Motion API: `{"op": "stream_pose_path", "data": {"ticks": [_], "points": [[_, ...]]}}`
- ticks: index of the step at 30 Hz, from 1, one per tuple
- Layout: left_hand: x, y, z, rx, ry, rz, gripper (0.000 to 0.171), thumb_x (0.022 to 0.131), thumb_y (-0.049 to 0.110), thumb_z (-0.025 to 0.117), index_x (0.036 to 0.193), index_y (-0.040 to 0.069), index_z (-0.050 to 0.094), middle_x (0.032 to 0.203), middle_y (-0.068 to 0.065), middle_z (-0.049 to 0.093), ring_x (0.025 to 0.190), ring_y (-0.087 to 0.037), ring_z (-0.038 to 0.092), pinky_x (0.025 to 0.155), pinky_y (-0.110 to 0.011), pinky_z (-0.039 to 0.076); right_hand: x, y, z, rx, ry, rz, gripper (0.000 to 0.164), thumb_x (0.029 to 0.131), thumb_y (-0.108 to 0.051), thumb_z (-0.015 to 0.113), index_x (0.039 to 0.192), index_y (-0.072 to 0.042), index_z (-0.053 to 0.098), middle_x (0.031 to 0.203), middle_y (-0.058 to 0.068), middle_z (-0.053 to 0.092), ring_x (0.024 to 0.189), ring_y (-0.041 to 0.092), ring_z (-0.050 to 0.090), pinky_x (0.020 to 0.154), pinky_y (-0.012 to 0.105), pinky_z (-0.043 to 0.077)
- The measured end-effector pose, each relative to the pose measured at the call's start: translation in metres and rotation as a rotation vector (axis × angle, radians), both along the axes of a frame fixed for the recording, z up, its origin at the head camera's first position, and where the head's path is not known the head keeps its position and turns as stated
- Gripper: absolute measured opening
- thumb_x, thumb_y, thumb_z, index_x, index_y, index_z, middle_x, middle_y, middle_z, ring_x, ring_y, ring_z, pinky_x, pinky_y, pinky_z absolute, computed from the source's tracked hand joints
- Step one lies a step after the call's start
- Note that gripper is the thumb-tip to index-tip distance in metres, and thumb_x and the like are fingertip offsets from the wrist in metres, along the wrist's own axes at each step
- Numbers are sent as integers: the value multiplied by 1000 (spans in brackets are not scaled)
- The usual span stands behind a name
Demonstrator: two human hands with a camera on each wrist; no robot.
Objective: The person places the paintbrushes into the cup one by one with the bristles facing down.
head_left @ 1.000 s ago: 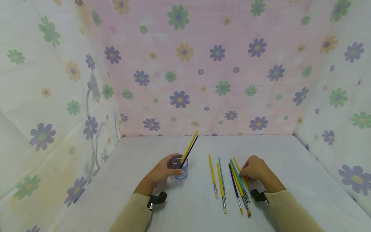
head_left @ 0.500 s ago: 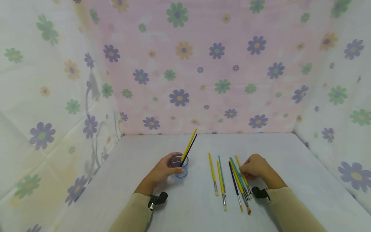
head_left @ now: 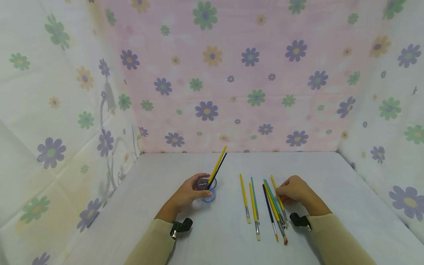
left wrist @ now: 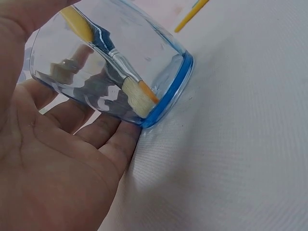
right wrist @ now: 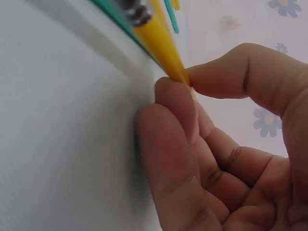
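While the yellow brush (right wrist: 163,45) is slanting just right of the other brushes (head_left: 268,204), handle pointing forward, the right hand (head_left: 293,191) is pinching it (the left hand (head_left: 186,194), farther off, is gripping the glass (head_left: 210,195)).

Yellow, Teal and Navy Among Pastels

The pale pink cloth backdrop (head_left: 218,86) bore purple, green and peach flowers (head_left: 201,110), and white cloth side hangings (head_left: 66,110) repeated them. The bench (head_left: 225,235) was plain white. The clear round drinking glass (left wrist: 147,55) had a blue base. Slim long-handled paintbrushes (head_left: 243,193) showed yellow, teal or navy, with silvery metal ferrules (head_left: 257,230) and cream, orange or brown bristles (left wrist: 137,100). The long fabric sleeves (head_left: 150,241) were khaki.
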State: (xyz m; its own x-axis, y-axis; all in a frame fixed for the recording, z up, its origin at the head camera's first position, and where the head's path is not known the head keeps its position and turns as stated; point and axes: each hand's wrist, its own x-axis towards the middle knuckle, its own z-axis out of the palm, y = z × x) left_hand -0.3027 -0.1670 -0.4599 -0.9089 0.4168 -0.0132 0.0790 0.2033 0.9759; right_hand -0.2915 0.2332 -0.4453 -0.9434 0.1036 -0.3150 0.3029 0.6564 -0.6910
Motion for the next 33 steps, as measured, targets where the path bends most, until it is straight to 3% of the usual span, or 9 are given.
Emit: {"op": "stream_pose_path", "data": {"ticks": [12,20,26,33], "points": [[0,1,-3,-19,-11,35,68,75,21,82,133,29,48,135,2,54,125,-21,52,104,-44,40,-2,-3,10,-109,93,-28,33,80,-22,68,104,1,65,90,12,65,70,19,63,64,31,57],[-1,0,-2,-22,5,19,68,75,21,81,134,30,47,135,4,54,125,-19,52,103,-43,42,-1,-4,22,-146,149,-42,34,82,-21,67,106,2,63,88,13,65,69,19,64,64,32,57],[-2,-2,-3,-29,20,1,69,75,24,81,135,30,46,135,2,53,125,-20,52,102,-42,43,2,-9,35,-195,183,-54,32,83,-22,65,104,2,63,87,13,66,69,19,66,65,32,58],[-4,-3,-4,-83,31,15,67,76,26,81,133,34,47,132,1,56,123,-17,53,101,-43,44,6,-21,55,-258,229,-27,33,86,-25,62,108,0,62,99,15,66,79,23,68,71,34,58]]}}
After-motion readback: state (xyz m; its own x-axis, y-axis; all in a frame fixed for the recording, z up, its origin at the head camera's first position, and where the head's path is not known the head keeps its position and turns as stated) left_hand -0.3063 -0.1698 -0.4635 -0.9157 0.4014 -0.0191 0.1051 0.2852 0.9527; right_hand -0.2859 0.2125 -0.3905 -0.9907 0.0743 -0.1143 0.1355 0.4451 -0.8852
